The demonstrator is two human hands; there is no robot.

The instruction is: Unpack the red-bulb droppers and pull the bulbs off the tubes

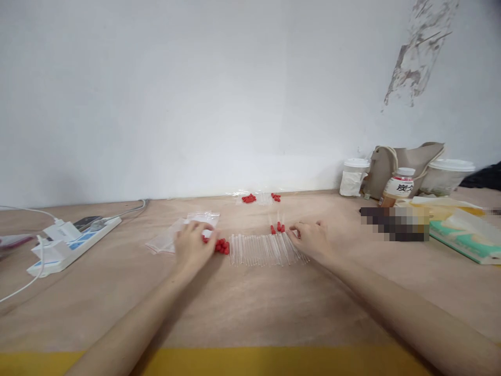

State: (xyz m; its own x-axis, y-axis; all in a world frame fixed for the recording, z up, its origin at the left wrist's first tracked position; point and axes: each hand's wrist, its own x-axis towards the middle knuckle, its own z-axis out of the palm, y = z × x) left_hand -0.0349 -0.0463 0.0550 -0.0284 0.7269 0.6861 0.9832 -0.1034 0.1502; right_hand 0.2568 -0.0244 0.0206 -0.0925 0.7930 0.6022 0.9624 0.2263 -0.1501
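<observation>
My left hand [194, 244] reaches over a small heap of red rubber bulbs [222, 246], its thumb and fingers apart and partly hiding the heap. To its right lies a row of clear glass dropper tubes [258, 250], side by side on the table. At the row's right end, my right hand [312, 238] has its thumb and forefinger tips close together by the tubes' far ends. Whatever is between those tips is too small to make out. Just left of these fingers lie three droppers with red bulbs [279, 226], their glass pointing towards the wall.
Plastic zip bags [168, 238] lie beside my left hand. More red bulbs [249, 198] sit on clear plastic near the wall. A power strip [74, 250] with cables is at left. Cups, a bottle [397, 187], a bag [410, 156] and a tissue pack [465, 237] stand at right.
</observation>
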